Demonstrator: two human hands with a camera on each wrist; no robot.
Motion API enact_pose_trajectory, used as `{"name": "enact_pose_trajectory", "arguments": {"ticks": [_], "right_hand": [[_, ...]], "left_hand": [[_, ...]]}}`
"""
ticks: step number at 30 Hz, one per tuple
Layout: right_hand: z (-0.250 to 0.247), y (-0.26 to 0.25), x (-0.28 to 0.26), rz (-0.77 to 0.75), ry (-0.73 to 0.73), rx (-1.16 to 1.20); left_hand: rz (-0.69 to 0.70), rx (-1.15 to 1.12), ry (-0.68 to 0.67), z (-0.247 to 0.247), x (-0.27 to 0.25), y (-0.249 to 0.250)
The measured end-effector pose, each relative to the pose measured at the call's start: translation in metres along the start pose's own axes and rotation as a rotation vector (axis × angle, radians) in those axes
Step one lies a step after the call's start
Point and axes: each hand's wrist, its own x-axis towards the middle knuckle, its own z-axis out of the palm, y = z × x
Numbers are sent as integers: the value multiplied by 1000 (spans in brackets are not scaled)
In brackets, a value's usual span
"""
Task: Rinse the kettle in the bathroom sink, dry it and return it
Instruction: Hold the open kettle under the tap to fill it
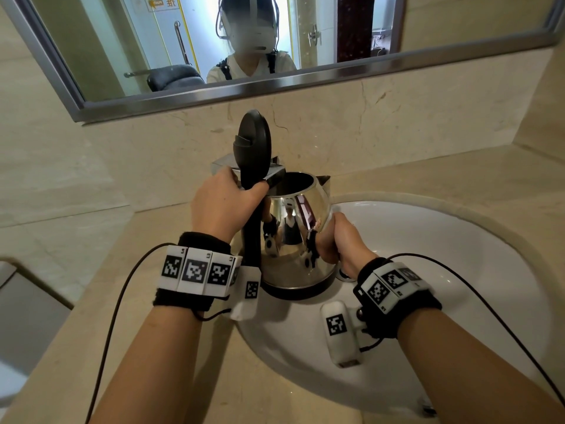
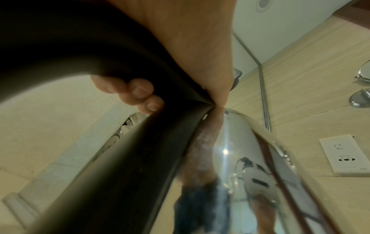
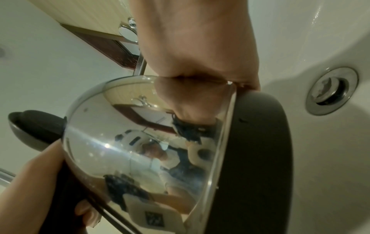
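Both hands hold the kettle over the sink. Left hand is wrapped round the black handle; right hand is pressed against the steel body near the base, grip form unclear. Lid stands open, hiding the tap. Drain lies below. Mirror is behind; a socket is on the wall.

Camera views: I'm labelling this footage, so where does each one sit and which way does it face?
Head: worn on the head, looks down at the kettle over the sink; both forearms and hands show.
Left wrist: looks along the left hand gripping the black handle.
Right wrist: under the right hand against the kettle's side, drain beyond.
All three share the kettle.
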Motion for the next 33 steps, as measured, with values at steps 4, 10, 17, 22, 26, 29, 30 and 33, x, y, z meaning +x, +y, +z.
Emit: {"name": "enact_pose_trajectory", "arguments": {"ticks": [4, 10, 17, 22, 26, 29, 30, 33], "right_hand": [[-1, -1, -2, 19, -7, 13], [-1, -1, -3, 22, -8, 23], [1, -1, -4, 14, -1, 41], [0, -1, -4, -17, 2, 34], [-2, -3, -6, 11, -9, 36], [0, -2, -6, 4, -4, 21], [0, -1, -5, 2, -5, 21], [-1, 0, -3, -9, -7, 7]], "left_hand": [[1, -5, -1, 0, 0, 0], [5, -5, 0, 0, -1, 0], [8, -16, -4, 0, -1, 0], [8, -10, 3, 0, -1, 0], [11, -16, -4, 1, 0, -1], [11, -9, 4, 1, 1, -1], [12, -7, 6, 1, 1, -1], [7, -2, 8, 2, 1, -1]]}}
